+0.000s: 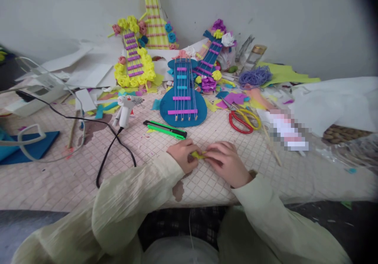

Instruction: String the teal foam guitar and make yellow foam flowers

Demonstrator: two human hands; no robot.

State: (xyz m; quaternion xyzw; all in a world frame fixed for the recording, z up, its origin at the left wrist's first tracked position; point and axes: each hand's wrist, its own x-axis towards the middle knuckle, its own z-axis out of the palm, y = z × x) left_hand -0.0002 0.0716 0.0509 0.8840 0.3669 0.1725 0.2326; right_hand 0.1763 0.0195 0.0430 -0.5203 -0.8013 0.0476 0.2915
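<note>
Near the front edge of the table, my left hand (184, 154) pinches a small piece of yellow paper (197, 154). My right hand (226, 161) grips the other end of it, fingers bent together. Most of the paper is hidden by the fingers. Just beyond my left hand lies a green and black box cutter (165, 130). Behind it a blue paper guitar (183, 114) with purple and light-blue bars and thin strings lies on the tabletop. Scissors (243, 116) with red and yellow handles rest past my right hand.
A white glue gun (126, 108) stands at left, its black cord (103, 169) looping toward the front. Decorated paper guitars (135, 61) lean along the wall among paper scraps. Purple yarn (255, 76) sits at back right. A wooden stick (273, 146) and plastic bags (348, 148) lie to the right.
</note>
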